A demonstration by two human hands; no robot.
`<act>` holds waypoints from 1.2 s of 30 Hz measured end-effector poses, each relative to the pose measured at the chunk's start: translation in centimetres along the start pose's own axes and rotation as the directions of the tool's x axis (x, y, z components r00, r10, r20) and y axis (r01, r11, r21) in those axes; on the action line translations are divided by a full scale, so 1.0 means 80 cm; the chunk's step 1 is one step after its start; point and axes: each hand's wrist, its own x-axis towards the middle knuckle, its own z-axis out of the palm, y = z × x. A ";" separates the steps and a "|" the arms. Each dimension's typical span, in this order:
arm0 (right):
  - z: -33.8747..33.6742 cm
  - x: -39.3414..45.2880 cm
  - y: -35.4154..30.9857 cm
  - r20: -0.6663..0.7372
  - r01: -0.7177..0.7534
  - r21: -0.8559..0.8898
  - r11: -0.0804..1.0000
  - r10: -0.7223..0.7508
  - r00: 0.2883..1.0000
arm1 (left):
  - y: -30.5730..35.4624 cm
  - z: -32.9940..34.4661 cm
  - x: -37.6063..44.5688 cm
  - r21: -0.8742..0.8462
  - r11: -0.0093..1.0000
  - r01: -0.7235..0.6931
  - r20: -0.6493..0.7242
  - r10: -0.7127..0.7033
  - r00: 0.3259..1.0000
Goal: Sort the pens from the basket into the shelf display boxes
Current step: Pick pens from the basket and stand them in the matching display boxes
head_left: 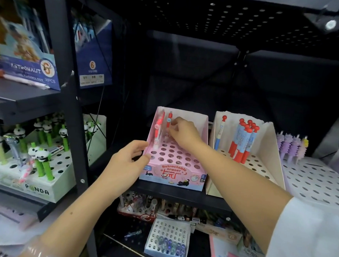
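The person's right hand [184, 133] reaches into the pink display box [200, 127] on the dark shelf [181, 195], its fingers curled in a pinch around a pale, nearly clear pen [167, 134] that is blurred and hard to make out; the pen's lower end sits over the holes at the back of the box. Just left of it stands a red pen [168, 120] in a back-row hole, and further left, against the box's left wall, a pink pen [157, 130] stands upright. The rest of the holed pink insert shows open holes. The box front reads "Retractable eraser".

The left hand [130, 159] rests against the left front corner of the pink display box, fingers loosely bent with the fingertips touching the box wall and the thumb above; it steadies the box rather than closing around anything.

Just to the right, a cream display box [273, 151] holds a cluster of blue-and-red pens [243, 142] leaning together, with one more standing apart at its left. Further right, purple pens [291, 146] stand at the back of a white holed box [313, 181]. On the shelf unit to the left, a white box marked "PANDA" [37, 189] holds green panda-topped pens [41, 158]. Below, on the lower shelf, a small white holed box [167, 239] carries a few blue and purple pens. The basket is not in view.
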 end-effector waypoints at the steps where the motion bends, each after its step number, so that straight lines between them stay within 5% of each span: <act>1: -0.006 -0.006 0.001 -0.003 -0.007 0.029 1.000 0.008 1.000 | 0.004 0.001 -0.002 0.000 1.000 -0.013 -0.013 0.013 1.000; 6: -0.062 -0.070 0.005 0.021 0.092 0.112 0.989 -0.095 0.995 | 0.032 0.031 -0.028 -0.043 0.992 -0.117 -0.021 0.116 0.993; 10: -0.110 -0.164 0.033 0.091 0.122 0.187 0.975 -0.141 0.986 | 0.047 0.101 -0.064 -0.091 0.982 -0.164 0.133 0.175 0.976; 15: -0.144 -0.296 0.128 0.227 -0.056 0.206 0.977 0.008 0.974 | 0.049 0.207 -0.114 -0.138 0.983 -0.125 0.396 0.170 0.902; 19: -0.141 -0.395 0.229 0.367 -0.234 0.066 0.970 0.194 0.910 | 0.042 0.290 -0.163 -0.080 0.986 -0.148 0.534 0.167 0.829; 24: -0.092 -0.494 0.355 0.502 -0.294 -0.337 0.894 0.435 0.747 | 0.037 0.349 -0.202 0.007 0.970 -0.242 0.685 0.172 0.708; 29: -0.028 -0.553 0.427 0.488 -0.401 -0.512 0.760 0.641 0.592 | 0.029 0.375 -0.214 0.066 0.977 -0.202 0.711 0.096 0.697; 36: 0.030 -0.559 0.434 0.418 -0.200 -0.682 0.703 0.599 0.682 | 0.023 0.383 -0.219 0.023 0.986 -0.164 0.641 0.112 0.760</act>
